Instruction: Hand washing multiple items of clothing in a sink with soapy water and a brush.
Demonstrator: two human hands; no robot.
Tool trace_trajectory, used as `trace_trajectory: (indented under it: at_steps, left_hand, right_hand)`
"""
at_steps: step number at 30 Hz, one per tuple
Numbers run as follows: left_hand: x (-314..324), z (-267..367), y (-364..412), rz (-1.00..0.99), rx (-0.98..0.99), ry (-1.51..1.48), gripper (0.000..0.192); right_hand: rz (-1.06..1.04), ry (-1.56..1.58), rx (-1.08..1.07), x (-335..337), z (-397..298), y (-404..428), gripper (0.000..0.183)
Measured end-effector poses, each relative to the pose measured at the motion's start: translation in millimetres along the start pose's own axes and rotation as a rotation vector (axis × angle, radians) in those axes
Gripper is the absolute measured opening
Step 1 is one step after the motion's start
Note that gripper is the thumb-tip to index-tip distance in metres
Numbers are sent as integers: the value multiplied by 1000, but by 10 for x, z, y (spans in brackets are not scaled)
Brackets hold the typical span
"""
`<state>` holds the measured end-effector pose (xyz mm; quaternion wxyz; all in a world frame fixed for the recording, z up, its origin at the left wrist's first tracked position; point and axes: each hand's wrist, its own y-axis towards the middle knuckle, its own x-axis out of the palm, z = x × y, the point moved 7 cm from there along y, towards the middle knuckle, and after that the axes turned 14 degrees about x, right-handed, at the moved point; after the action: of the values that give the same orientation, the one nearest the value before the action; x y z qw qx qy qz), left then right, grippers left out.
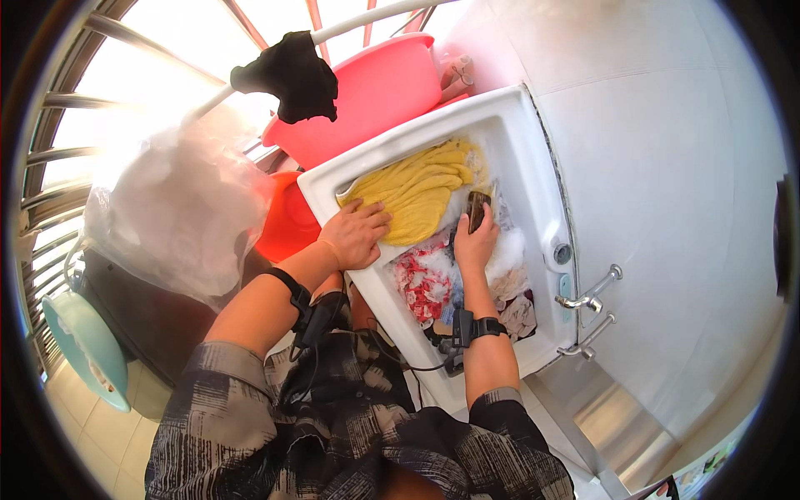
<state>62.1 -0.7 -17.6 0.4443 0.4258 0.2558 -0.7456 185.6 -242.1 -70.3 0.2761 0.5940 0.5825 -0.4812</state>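
Yellow wet cloth lies bunched on the sloping upper part of a white laundry sink. My left hand rests flat on the cloth's lower left edge at the sink's rim, fingers apart. To its right, my right hand grips a dark brown block-like object, perhaps a brush or a soap bar, just off the cloth's right side. Below, red and white patterned fabric and beige fabric lie in the basin among white suds. My right forearm hides part of these clothes.
Two metal taps stick out from the wall on the right. A large pink basin stands behind the sink, a red one at its left. A black cloth hangs from a white pole above. Farther left are a clear plastic bag and a mint-green basin.
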Motion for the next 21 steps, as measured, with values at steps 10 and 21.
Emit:
trace_trajectory:
  at_steps: [10,21]
  left_hand:
    - [561,441,706,-87,-106,161,20]
    - [62,-67,16,-108,95,-76,12]
  right_hand:
    - [2,-266,-249,176,-761,563,61]
    - [-315,-507,120,-107,290,-505,57]
